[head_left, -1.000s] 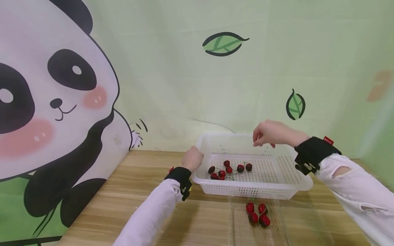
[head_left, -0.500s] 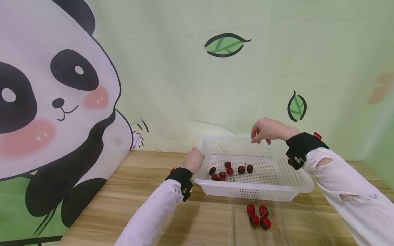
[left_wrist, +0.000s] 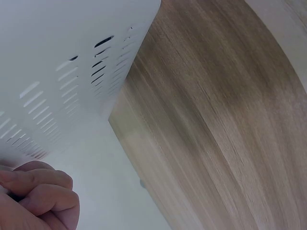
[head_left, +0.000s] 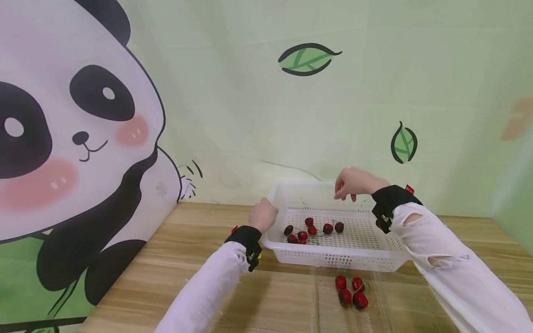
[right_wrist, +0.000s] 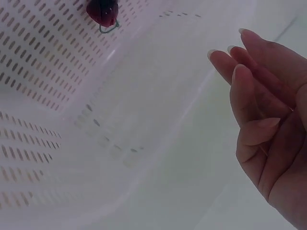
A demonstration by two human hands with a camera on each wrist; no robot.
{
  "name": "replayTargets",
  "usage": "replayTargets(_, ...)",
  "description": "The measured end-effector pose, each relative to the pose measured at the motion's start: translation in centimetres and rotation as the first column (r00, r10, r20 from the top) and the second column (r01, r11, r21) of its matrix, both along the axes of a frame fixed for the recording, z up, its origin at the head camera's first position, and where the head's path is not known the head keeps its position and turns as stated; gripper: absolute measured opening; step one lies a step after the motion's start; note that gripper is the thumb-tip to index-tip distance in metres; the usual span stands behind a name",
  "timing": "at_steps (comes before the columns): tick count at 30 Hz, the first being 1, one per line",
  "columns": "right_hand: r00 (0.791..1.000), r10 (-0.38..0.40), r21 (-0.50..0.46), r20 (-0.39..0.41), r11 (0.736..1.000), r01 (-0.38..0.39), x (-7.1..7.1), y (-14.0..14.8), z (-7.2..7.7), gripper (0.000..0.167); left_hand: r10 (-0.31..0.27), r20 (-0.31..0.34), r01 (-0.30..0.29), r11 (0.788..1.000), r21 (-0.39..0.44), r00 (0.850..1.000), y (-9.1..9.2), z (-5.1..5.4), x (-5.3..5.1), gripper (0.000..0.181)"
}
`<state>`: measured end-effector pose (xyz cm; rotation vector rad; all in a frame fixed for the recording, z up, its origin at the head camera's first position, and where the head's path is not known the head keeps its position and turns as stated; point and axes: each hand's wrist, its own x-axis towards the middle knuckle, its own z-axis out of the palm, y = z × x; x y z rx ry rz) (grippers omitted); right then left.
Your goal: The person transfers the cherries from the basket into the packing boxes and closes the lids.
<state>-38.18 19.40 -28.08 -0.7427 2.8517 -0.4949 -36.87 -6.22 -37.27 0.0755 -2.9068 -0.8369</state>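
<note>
The left rim of a white rectangular perforated plastic basket (head_left: 337, 251) is held by the left hand (head_left: 263, 215), whose grip is clenched on it with the fingers curled. The right hand (head_left: 356, 181) is raised over the back of the basket, well apart from the fruit; its grip is relaxed, and in the right wrist view nothing is seen to be held between the loosely bent fingers.

Dark red round cherries with thin green stems (head_left: 328, 229) are scattered on the basket's floor, mostly toward its left half, and two of them are set side by side near the middle. Just in front of the basket, four more glossy red cherries (head_left: 344, 297) are grouped closely in a clear plastic container (head_left: 325, 319), its lower part cut off by the view's edge.

Both are carried by a wood-grained brown table (head_left: 187, 249). Each wrist is circled by a black strap and covered above it by a white sleeve (head_left: 208, 289). Behind, a pale green backdrop (head_left: 233, 115) is printed with a large black-and-white panda (head_left: 112, 185) and green leaves (head_left: 308, 60).
</note>
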Motion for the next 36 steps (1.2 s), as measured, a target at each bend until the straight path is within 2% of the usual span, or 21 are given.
replayTargets(7, 0.997, -0.055, 0.004, 0.052, 0.998, 0.055, -0.8, -0.2, -1.8, 0.011, -0.003, 0.002, 0.003, 1.0, 0.002, 1.0, 0.1, 0.2, 0.1, 0.029)
replayTargets(15, 0.998, -0.062, 0.038, 0.029, 0.997, 0.061, -1.2, -0.2, -2.0, 0.009, -0.006, 0.001, 0.006, 1.0, 0.01, 1.0, 0.0, 0.6, 0.1, 0.028)
replayTargets(19, 0.996, -0.08, 0.045, 0.038, 0.996, 0.078, -1.6, -0.2, -3.1, 0.008, 0.001, -0.001, -0.001, 1.0, 0.011, 1.0, -0.1, 0.5, 0.1, 0.027)
replayTargets(24, 0.996, -0.076, 0.044, 0.054, 0.996, 0.074, -1.5, -0.4, -4.6, 0.007, 0.008, 0.015, -0.008, 1.0, 0.0, 1.0, 0.0, 0.3, 0.3, 0.027)
replayTargets(31, 0.995, -0.098, 0.086, 0.037, 0.992, 0.094, -1.4, -1.2, -5.1, 0.007, 0.016, 0.019, -0.016, 1.0, 0.009, 1.0, -0.1, 0.3, 0.2, 0.027)
replayTargets(36, 0.992, -0.106, 0.11, 0.066, 0.989, 0.098, -0.9, -1.6, -5.7, 0.01, 0.015, 0.02, -0.015, 1.0, 0.01, 1.0, -0.1, 0.2, 0.3, 0.028)
